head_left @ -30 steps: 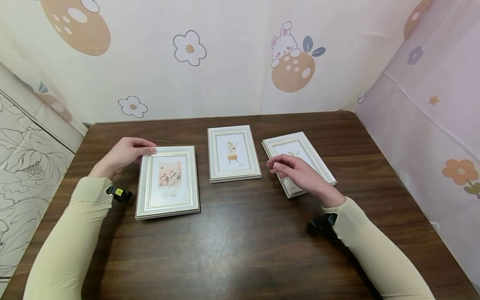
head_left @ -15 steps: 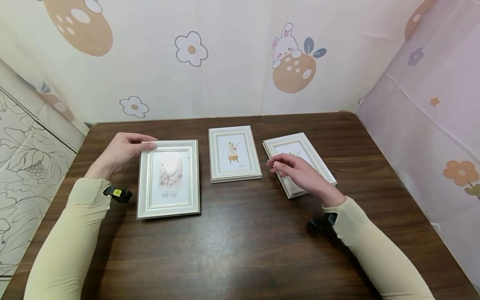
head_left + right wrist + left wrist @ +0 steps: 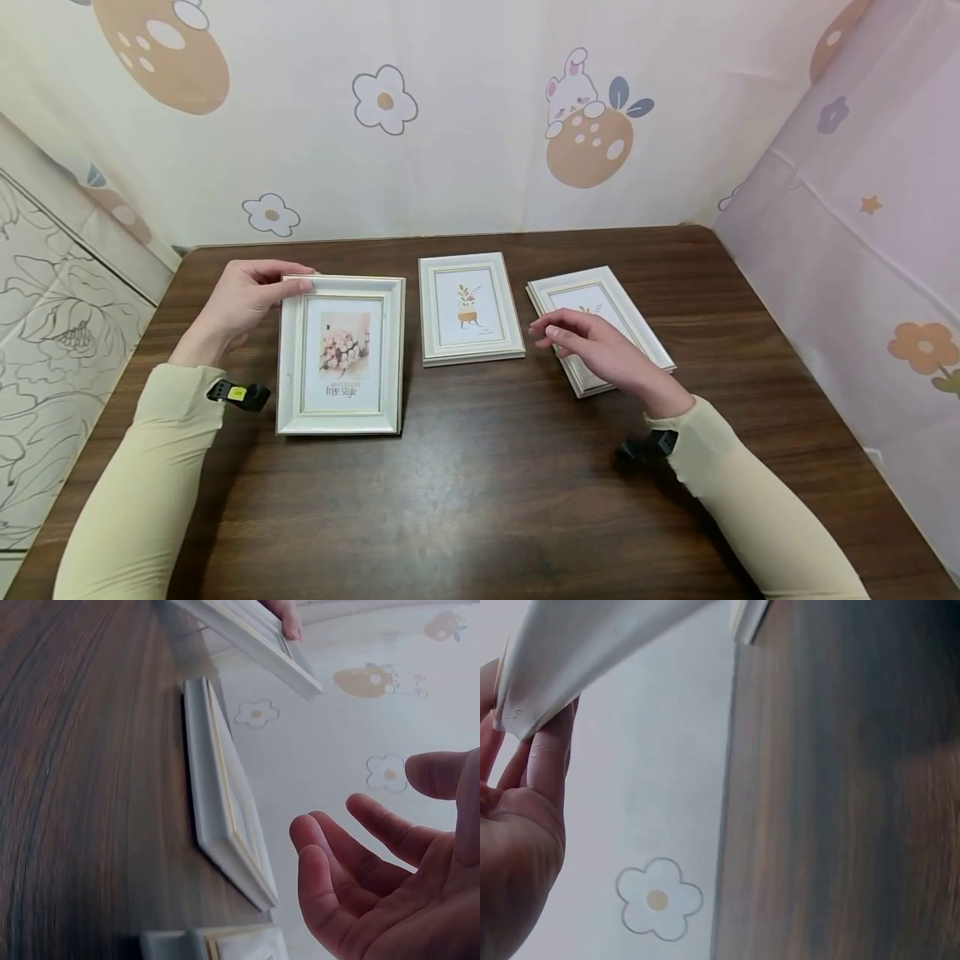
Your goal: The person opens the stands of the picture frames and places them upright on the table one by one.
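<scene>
My left hand (image 3: pixel 247 304) pinches the top left corner of a white picture frame (image 3: pixel 341 424) with a pink flower print, thumb on its front. That frame leans back, its top edge raised off the table and its lower edge down at the wood. In the left wrist view the fingers (image 3: pixel 549 761) curl behind the frame's edge (image 3: pixel 555 667). My right hand (image 3: pixel 596 346) hovers over another white picture frame (image 3: pixel 637 321) on the right, fingers loosely bent with nothing between them. Part of that frame's plant print is hidden by the hand.
Between the hands a third white picture frame (image 3: pixel 427 308) with a potted plant print lies flat. All stand on a dark wooden table (image 3: pixel 465 500). A patterned cloth (image 3: pixel 465 167) hangs along the table's back edge, and another patterned cloth (image 3: pixel 847 275) covers the right side.
My left hand has risen and tilted the flower-print frame's top edge up from lying nearly flat. The right hand stays almost still over the right frame.
</scene>
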Tool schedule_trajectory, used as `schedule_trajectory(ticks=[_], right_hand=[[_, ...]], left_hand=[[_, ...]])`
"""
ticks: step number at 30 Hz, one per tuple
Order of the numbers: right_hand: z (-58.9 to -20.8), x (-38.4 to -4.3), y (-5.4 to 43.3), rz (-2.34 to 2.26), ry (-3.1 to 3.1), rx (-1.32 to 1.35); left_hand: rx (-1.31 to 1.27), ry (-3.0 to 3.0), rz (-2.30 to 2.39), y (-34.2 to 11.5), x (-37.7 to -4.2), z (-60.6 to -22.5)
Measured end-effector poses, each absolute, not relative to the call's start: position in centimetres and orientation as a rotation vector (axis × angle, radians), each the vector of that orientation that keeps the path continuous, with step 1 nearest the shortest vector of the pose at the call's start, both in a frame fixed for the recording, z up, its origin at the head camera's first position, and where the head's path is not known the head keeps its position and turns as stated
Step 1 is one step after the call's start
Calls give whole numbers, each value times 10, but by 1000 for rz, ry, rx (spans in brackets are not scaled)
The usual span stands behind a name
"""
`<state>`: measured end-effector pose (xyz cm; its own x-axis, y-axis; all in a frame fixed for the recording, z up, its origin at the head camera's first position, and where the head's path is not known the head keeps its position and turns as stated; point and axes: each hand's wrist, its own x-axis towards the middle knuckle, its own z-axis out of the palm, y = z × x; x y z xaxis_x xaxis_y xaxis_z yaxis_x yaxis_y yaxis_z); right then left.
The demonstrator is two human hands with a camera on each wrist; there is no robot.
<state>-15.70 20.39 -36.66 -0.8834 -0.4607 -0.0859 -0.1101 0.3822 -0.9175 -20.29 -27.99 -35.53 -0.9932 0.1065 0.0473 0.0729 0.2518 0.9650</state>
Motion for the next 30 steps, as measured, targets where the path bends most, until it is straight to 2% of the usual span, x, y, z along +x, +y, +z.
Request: schedule_trajectory(ticks=[20, 30], right_hand=[[-358, -149, 195, -1475, 2357, -595], [-366, -146, 188, -1359, 2443, -619]], left_hand=[[554, 2111, 2325, -266, -184, -335], [696, 1932, 2468, -264, -183, -330]])
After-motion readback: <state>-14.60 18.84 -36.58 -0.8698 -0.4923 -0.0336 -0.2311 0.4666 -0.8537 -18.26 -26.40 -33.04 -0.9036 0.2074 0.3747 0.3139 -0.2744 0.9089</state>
